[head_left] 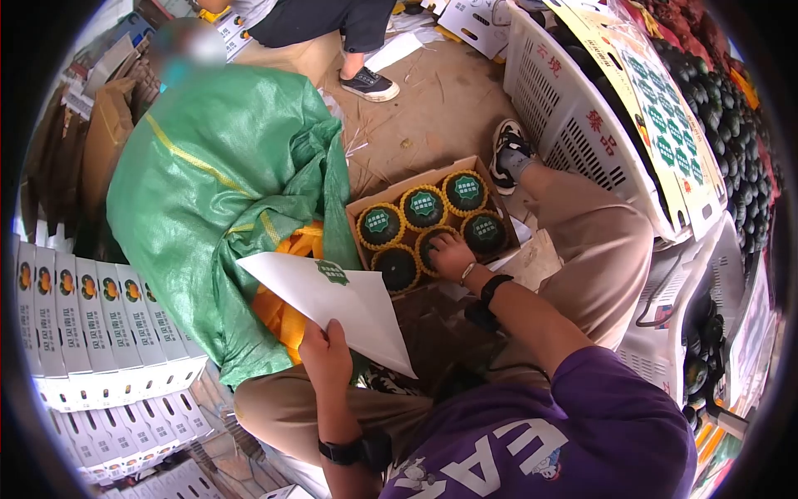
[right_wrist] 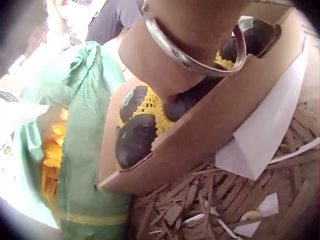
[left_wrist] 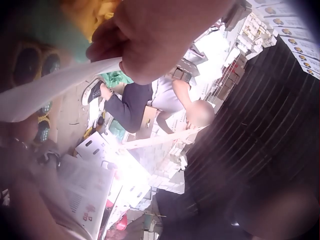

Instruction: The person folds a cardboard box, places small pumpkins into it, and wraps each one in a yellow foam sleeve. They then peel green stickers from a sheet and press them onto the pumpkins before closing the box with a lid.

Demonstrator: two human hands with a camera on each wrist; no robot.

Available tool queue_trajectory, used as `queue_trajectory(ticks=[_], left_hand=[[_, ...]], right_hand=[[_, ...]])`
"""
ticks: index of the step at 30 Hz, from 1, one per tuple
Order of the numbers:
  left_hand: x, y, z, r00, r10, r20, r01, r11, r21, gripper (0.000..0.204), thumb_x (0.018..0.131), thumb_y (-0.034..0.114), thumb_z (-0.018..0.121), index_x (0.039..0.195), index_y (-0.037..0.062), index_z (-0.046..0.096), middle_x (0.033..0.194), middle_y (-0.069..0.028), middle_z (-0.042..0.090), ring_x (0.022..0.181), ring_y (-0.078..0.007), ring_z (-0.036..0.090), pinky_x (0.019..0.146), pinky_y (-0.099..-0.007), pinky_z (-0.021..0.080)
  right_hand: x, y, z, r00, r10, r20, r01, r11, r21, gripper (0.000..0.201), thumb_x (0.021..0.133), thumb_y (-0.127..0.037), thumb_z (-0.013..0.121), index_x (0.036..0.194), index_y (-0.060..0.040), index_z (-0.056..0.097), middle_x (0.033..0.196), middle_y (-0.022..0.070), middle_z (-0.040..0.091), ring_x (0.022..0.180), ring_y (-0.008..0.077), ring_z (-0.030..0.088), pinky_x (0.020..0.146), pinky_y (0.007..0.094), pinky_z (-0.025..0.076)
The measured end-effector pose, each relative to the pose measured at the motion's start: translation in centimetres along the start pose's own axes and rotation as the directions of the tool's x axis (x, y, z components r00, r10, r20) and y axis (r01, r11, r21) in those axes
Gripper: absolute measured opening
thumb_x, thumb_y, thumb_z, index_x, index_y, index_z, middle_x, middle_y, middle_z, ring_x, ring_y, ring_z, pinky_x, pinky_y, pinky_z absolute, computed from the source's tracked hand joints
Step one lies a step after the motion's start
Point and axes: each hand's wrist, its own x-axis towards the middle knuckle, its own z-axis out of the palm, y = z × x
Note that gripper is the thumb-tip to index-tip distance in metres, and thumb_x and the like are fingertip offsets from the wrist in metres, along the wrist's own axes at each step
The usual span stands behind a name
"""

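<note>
My left hand [head_left: 327, 358] grips the lower edge of a white sticker sheet [head_left: 366, 303], thumb on top; one green label [head_left: 332, 272] shows near its upper edge. My right hand [head_left: 450, 256] reaches into an open cardboard box [right_wrist: 175, 155], its fingers resting on the top of a small dark green pumpkin [head_left: 425, 251] in the near row. Whatever lies beneath the fingertips is hidden. Around it sit several more pumpkins in yellow foam nets, most with green labels on top. The near-left pumpkin [head_left: 395, 269] shows a plain top.
Left of the box slumps a green woven sack [head_left: 191, 175] with yellow nets [head_left: 293, 333] spilling from its mouth. White cartons [head_left: 91, 316] are stacked at far left. White crates [head_left: 573, 125] stand at right, a sheet of green labels [head_left: 665, 125] on top. Another person sits opposite.
</note>
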Motion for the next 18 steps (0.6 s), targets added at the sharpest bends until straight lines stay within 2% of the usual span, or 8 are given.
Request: queue_trajectory(ticks=[1, 4, 7, 10, 12, 14, 16, 18], left_hand=[[0.1, 0.0, 0.0, 1.000, -0.001, 0.001, 0.001, 1.000, 0.003, 0.017, 0.084, 0.010, 0.054, 0.090, -0.0047, 0.058, 0.062, -0.0150, 0.056, 0.052, -0.0254, 0.054, 0.053, -0.0351, 0.042], [0.2, 0.2, 0.4, 0.999, -0.020, 0.040, 0.021, 1.000, -0.015, 0.016, 0.084, 0.010, 0.055, 0.089, -0.0043, 0.058, 0.062, -0.0153, 0.056, 0.051, -0.0260, 0.053, 0.052, -0.0352, 0.042], [0.2, 0.8, 0.3, 0.999, 0.008, 0.047, -0.010, 0.999, 0.031, 0.016, 0.084, 0.010, 0.054, 0.090, -0.0042, 0.058, 0.062, -0.0156, 0.056, 0.051, -0.0262, 0.053, 0.051, -0.0355, 0.042], [0.1, 1.2, 0.1, 0.997, -0.025, 0.079, 0.025, 1.000, 0.010, 0.019, 0.085, 0.008, 0.053, 0.098, -0.0040, 0.059, 0.069, -0.0126, 0.060, 0.058, -0.0168, 0.055, 0.057, -0.0308, 0.043], [0.1, 1.3, 0.2, 0.998, 0.053, 0.018, -0.053, 0.998, -0.014, 0.016, 0.084, 0.009, 0.053, 0.094, -0.0040, 0.058, 0.062, -0.0154, 0.057, 0.051, -0.0265, 0.055, 0.051, -0.0353, 0.042], [0.2, 1.0, 0.1, 0.999, 0.029, 0.017, -0.029, 0.999, -0.018, 0.017, 0.084, 0.008, 0.053, 0.094, -0.0041, 0.058, 0.061, -0.0153, 0.056, 0.051, -0.0263, 0.055, 0.051, -0.0352, 0.042], [-0.1, 0.9, 0.0, 1.000, 0.000, 0.027, 0.001, 1.000, -0.019, 0.017, 0.084, 0.008, 0.053, 0.095, -0.0041, 0.058, 0.061, -0.0152, 0.056, 0.051, -0.0260, 0.054, 0.051, -0.0351, 0.042], [0.0, 1.3, -0.1, 0.999, -0.007, 0.049, 0.007, 1.000, 0.014, 0.016, 0.084, 0.008, 0.054, 0.094, -0.0043, 0.058, 0.060, -0.0152, 0.056, 0.050, -0.0254, 0.053, 0.050, -0.0346, 0.041]], right_hand=[[0.2, 0.2, 0.5, 0.996, -0.063, -0.058, 0.063, 0.998, -0.007, 0.017, 0.075, -0.019, 0.060, 0.087, -0.0079, 0.064, 0.101, 0.0112, 0.059, 0.100, 0.0293, 0.055, 0.085, 0.0407, 0.045], [0.8, 0.6, 0.4, 0.975, -0.006, -0.220, 0.029, 0.994, 0.101, 0.007, 0.072, -0.013, 0.056, 0.068, -0.0074, 0.058, 0.076, 0.0074, 0.060, 0.075, 0.0260, 0.059, 0.069, 0.0393, 0.048], [2.3, 1.8, -2.1, 0.908, 0.030, -0.418, -0.009, 0.999, 0.053, 0.008, 0.073, -0.014, 0.057, 0.069, -0.0071, 0.057, 0.071, 0.0080, 0.059, 0.063, 0.0264, 0.060, 0.064, 0.0374, 0.049], [2.4, 1.2, -2.0, 0.942, 0.064, -0.330, -0.050, 0.997, 0.053, 0.010, 0.073, -0.015, 0.057, 0.067, -0.0067, 0.057, 0.068, 0.0080, 0.059, 0.059, 0.0270, 0.060, 0.064, 0.0366, 0.049], [0.9, 0.2, -0.5, 0.977, 0.105, -0.186, -0.105, 0.994, 0.011, 0.011, 0.072, -0.014, 0.061, 0.066, -0.0060, 0.056, 0.068, 0.0089, 0.059, 0.072, 0.0259, 0.062, 0.062, 0.0362, 0.050], [-0.2, -0.3, 0.7, 0.906, -0.042, -0.421, 0.074, 0.995, 0.060, 0.014, 0.074, -0.018, 0.063, 0.071, -0.0048, 0.061, 0.077, 0.0098, 0.062, 0.080, 0.0249, 0.062, 0.067, 0.0357, 0.052], [-0.5, -0.1, 0.9, 0.959, 0.000, -0.283, 0.027, 0.996, 0.090, 0.019, 0.075, -0.023, 0.065, 0.074, -0.0042, 0.063, 0.083, 0.0094, 0.063, 0.084, 0.0241, 0.062, 0.068, 0.0350, 0.053], [0.5, 0.5, 1.0, 0.983, 0.153, 0.100, -0.170, 0.967, 0.191, 0.030, 0.075, -0.025, 0.066, 0.093, -0.0012, 0.064, 0.104, 0.0143, 0.062, 0.102, 0.0274, 0.058, 0.085, 0.0358, 0.049]])
